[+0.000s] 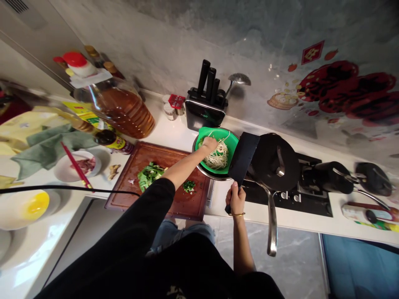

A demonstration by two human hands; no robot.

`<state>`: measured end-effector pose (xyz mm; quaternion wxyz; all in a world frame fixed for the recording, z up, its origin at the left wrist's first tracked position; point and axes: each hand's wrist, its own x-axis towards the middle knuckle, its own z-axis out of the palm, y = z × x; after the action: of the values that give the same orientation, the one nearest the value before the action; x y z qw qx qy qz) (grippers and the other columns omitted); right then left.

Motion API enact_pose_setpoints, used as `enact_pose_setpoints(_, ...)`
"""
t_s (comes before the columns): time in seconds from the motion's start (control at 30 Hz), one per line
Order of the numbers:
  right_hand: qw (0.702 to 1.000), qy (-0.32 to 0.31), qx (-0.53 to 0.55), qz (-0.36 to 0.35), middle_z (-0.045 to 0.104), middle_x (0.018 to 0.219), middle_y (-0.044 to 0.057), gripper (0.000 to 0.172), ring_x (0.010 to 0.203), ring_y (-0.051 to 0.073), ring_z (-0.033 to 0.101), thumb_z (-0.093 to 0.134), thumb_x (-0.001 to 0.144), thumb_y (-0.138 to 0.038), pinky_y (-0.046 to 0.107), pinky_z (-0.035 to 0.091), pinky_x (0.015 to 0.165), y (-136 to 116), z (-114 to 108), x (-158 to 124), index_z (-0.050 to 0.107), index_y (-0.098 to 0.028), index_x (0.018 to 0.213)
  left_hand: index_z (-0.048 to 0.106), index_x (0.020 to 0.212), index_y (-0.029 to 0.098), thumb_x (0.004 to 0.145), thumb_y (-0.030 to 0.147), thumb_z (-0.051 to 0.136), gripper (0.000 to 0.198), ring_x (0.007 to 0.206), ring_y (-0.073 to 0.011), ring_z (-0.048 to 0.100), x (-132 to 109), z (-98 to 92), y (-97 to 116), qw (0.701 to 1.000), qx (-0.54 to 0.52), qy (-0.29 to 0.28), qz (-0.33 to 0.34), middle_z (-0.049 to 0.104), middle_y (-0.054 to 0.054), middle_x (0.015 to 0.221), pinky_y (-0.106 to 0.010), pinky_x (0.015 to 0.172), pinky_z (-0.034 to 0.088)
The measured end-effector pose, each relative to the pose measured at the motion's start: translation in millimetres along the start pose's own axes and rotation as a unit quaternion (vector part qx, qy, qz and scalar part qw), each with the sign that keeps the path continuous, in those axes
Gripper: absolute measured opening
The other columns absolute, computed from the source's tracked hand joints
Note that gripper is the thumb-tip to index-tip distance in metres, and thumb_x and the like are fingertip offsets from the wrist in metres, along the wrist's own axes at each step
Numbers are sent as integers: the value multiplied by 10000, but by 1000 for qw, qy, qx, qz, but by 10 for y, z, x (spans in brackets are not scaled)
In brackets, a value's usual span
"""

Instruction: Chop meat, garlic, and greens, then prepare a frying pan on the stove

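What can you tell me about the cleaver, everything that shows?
The cleaver has a broad, flat, roughly rectangular blade, black and metallic-looking, and a dark handle. The right hand grips the handle, whose end shows below it; the blade points forward. In view it overlaps the edges of the green bowl and the black lid; whether they touch is unclear.

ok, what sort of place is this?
A kitchen, probably in a home: there's a covered pan on a black hob, a knife block, and chopped greens on a cutting board.
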<state>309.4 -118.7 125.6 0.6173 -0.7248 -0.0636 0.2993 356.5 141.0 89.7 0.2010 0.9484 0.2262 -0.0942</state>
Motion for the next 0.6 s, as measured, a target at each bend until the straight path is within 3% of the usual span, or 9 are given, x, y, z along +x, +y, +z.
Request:
enact_pose_setpoints(0.2, 1000, -6, -3, -11, 341, 380, -105, 411, 261, 56, 315, 482, 815, -554, 189, 231, 254, -41, 4, 8, 347, -221, 616, 629, 1126, 184, 757, 93, 530, 393, 967, -290, 608, -144, -306, -115, 998, 21, 59, 5, 661, -133, 1011, -385, 818, 452)
enact_pose_setpoints(0.27, 1000, -7, -10, -17, 347, 381, -101, 408, 264, 57, 319, 475, 820, -551, 191, 234, 256, -48, 9, 12, 350, -221, 615, 617, 1140, 209, 743, 108, 556, 414, 977, -256, 596, -234, -405, -109, 990, -31, 136, 0, 635, -100, 1071, -354, 846, 446)
enact_pose_setpoints(0.33, 1000, -6, -15, -19, 342, 380, -102, 406, 263, 57, 314, 471, 821, -551, 193, 236, 254, -57, 25, 14, 348, -223, 617, 649, 1073, 216, 743, 138, 571, 348, 963, -215, 588, -324, -490, -80, 964, -130, 230, -4, 620, -69, 1074, -317, 864, 440)
enact_pose_setpoints(0.43, 1000, -2, -8, -16, 331, 381, -106, 402, 262, 58, 304, 473, 819, -551, 192, 236, 251, -69, 63, 16, 343, -226, 622, 679, 915, 182, 741, 197, 594, 194, 875, -171, 591, -429, -595, -40, 892, -324, 315, -3, 638, -43, 929, -291, 845, 440)
enact_pose_setpoints(0.6, 999, -19, -16, -27, 341, 386, -100, 402, 266, 62, 310, 466, 826, -548, 195, 244, 258, -96, 99, -15, 343, -228, 615, 606, 880, 148, 705, 238, 600, 197, 593, -110, 566, -707, -719, -125, 715, -628, 302, -60, 623, 0, 721, -244, 624, 457)
